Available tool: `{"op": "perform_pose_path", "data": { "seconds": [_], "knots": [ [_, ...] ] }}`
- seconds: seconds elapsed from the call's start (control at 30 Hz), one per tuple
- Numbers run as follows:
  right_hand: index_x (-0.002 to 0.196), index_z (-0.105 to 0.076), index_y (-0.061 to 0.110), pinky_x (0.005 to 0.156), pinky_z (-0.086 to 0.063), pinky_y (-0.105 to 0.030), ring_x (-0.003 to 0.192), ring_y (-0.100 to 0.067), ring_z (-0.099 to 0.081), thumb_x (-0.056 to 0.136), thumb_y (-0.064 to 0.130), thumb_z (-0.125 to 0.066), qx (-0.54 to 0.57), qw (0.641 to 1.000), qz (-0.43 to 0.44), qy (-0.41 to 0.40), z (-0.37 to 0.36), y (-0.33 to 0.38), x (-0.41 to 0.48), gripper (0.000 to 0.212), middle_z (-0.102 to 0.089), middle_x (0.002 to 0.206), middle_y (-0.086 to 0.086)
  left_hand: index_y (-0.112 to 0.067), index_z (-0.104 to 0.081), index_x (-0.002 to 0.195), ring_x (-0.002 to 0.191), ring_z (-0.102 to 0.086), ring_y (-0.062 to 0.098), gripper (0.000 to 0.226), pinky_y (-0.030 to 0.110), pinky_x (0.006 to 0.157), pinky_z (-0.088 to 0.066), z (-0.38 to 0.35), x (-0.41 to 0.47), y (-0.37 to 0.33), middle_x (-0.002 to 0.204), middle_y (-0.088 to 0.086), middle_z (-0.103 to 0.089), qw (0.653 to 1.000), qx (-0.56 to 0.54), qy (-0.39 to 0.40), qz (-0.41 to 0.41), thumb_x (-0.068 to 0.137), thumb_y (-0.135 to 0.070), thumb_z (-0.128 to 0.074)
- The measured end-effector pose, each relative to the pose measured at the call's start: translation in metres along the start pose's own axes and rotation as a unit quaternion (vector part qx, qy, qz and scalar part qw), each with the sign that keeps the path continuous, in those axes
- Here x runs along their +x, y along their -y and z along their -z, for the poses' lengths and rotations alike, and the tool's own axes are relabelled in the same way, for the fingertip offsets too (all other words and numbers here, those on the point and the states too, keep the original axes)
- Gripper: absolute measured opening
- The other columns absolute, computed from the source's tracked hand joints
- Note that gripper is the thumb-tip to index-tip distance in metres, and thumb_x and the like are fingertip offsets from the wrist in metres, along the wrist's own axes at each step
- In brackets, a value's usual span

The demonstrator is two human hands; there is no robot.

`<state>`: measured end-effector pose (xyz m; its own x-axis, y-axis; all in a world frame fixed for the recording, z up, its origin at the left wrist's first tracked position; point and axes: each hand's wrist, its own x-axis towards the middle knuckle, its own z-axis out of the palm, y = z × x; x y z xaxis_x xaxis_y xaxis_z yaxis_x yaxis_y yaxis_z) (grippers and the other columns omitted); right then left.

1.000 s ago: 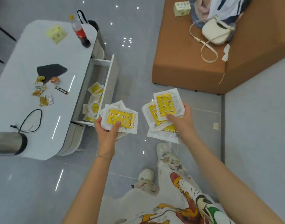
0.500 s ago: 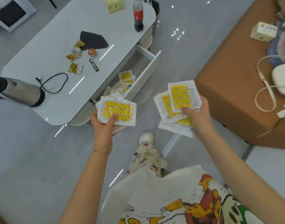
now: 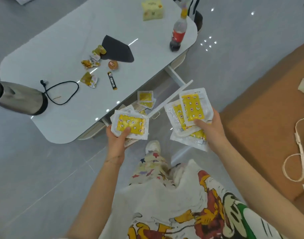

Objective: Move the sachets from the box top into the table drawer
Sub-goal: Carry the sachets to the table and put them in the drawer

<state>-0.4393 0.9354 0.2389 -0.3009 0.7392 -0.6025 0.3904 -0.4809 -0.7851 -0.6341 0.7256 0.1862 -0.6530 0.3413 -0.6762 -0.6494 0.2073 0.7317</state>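
Sachets, left: you hold a small stack of yellow sachets level, just over the near corner of the drawer.
Sachets, right: a fanned bunch is in the air just beside the drawer front, above the floor.
Left hand: your left hand grips its stack from below, with the thumb pressed on the top sachet.
Right hand: your right hand pinches the fan, thumb on top and fingers under.
Drawer: the table drawer is pulled open and already has loose sachets lying in it.
Step in hand: judging by this, you are carrying both loads to the drawer and have not yet let go of either.
Next move: bring both hands over the open cavity, the right one inward past the front panel, then loosen the thumbs so the stacks drop flat. The slick wrappers look likely to slide apart, so release low.
Count, left hand: one sachet in full view and the edges of at least two more under it.
Count, right hand: at least four, overlapping; you cannot tell the exact number.
Count, drawer: at least three show; the stack in your left hand hides the rest.
Tabletop: the white tabletop carries one cola bottle, one steel kettle, one black cable, one dark cloth, one yellow carton and a few crumpled snack wrappers.
Beyond: a brown sofa stands on your right.
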Motion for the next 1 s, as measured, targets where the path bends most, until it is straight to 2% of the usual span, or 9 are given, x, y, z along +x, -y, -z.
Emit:
{"op": "perform_pose_path", "data": {
  "seconds": [0.2,0.33,0.43,0.5,0.63,0.73,0.87,0.93,1.0],
  "knots": [
    [0.119,-0.045,0.025,0.067,-0.052,-0.027,0.090,-0.013,-0.065,0.085,0.003,-0.065,-0.020,0.999,-0.047,0.017,-0.017,0.012,0.097,0.045,-0.063,0.102,0.005,-0.019,-0.033,0.136,0.107,-0.062,0.020,0.059,0.044,0.080,-0.057,-0.026,0.064,0.005,0.117,-0.002,-0.059,0.999,0.025,-0.013,0.037,0.088,-0.010,-0.066],
    [0.116,-0.046,0.029,0.079,-0.056,-0.040,0.097,-0.022,-0.066,0.082,0.007,-0.069,-0.039,0.994,-0.093,0.041,-0.054,-0.021,0.200,0.046,-0.064,0.107,0.001,-0.018,-0.036,0.132,0.108,-0.061,0.021,0.054,0.043,0.089,-0.054,-0.038,0.144,0.041,0.117,0.000,-0.060,0.996,0.041,-0.042,0.066,0.087,-0.009,-0.066],
    [0.127,-0.047,0.013,0.081,-0.057,-0.043,0.101,-0.027,-0.066,0.070,0.009,-0.071,-0.074,0.992,-0.090,0.052,-0.082,-0.059,0.281,0.062,-0.065,0.114,-0.010,-0.021,-0.039,0.123,0.099,-0.061,0.013,0.045,0.024,0.078,-0.054,-0.047,0.210,0.077,0.108,-0.005,-0.059,0.994,0.055,-0.060,0.069,0.088,-0.005,-0.063],
    [0.129,-0.045,0.010,0.082,-0.057,-0.041,0.100,-0.026,-0.065,0.076,0.001,-0.069,-0.084,0.991,-0.084,0.053,-0.107,-0.094,0.340,0.059,-0.064,0.114,-0.010,-0.016,-0.040,0.126,0.097,-0.061,0.011,0.046,0.017,0.070,-0.053,-0.049,0.264,0.109,0.107,-0.003,-0.060,0.992,0.076,-0.075,0.066,0.088,-0.007,-0.065],
    [0.124,-0.044,0.020,0.078,-0.055,-0.034,0.095,-0.018,-0.064,0.083,0.000,-0.065,-0.093,0.992,-0.063,0.049,-0.148,-0.143,0.430,0.050,-0.063,0.108,-0.002,-0.029,-0.042,0.113,0.105,-0.060,0.018,0.039,0.035,0.087,-0.053,-0.056,0.349,0.165,0.109,-0.004,-0.060,0.989,0.110,-0.074,0.063,0.087,-0.013,-0.067],
    [0.119,-0.044,0.018,0.072,-0.052,-0.031,0.090,-0.018,-0.063,0.083,-0.002,-0.063,-0.105,0.991,-0.061,0.060,-0.171,-0.170,0.476,0.046,-0.060,0.097,0.001,-0.017,-0.040,0.124,0.103,-0.060,0.015,0.046,0.032,0.090,-0.051,-0.066,0.385,0.194,0.113,0.000,-0.060,0.989,0.096,-0.106,0.049,0.088,-0.010,-0.066],
    [0.132,-0.044,0.013,0.065,-0.052,-0.029,0.083,-0.015,-0.064,0.081,-0.005,-0.063,-0.106,0.989,-0.082,0.065,-0.196,-0.197,0.514,0.056,-0.061,0.095,0.001,-0.009,-0.045,0.126,0.104,-0.061,0.023,0.059,0.036,0.086,-0.051,-0.069,0.412,0.225,0.115,0.007,-0.061,0.971,0.158,-0.180,0.017,0.077,-0.021,-0.075],
    [0.136,-0.039,0.013,0.062,-0.050,-0.028,0.083,-0.017,-0.062,0.083,-0.005,-0.061,-0.117,0.986,-0.099,0.063,-0.203,-0.205,0.523,0.061,-0.060,0.100,-0.002,-0.008,-0.046,0.128,0.108,-0.059,0.025,0.060,0.032,0.086,-0.048,-0.071,0.415,0.233,0.117,0.005,-0.061,0.961,0.178,-0.211,0.014,0.078,-0.021,-0.075],
    [0.143,-0.032,0.015,0.069,-0.051,-0.030,0.095,-0.023,-0.060,0.084,-0.003,-0.060,-0.138,0.981,-0.122,0.054,-0.207,-0.210,0.525,0.068,-0.056,0.117,-0.007,-0.008,-0.042,0.135,0.114,-0.056,0.025,0.063,0.025,0.087,-0.042,-0.073,0.416,0.234,0.123,0.007,-0.058,0.951,0.201,-0.232,0.023,0.081,-0.016,-0.073]
  ]
}}
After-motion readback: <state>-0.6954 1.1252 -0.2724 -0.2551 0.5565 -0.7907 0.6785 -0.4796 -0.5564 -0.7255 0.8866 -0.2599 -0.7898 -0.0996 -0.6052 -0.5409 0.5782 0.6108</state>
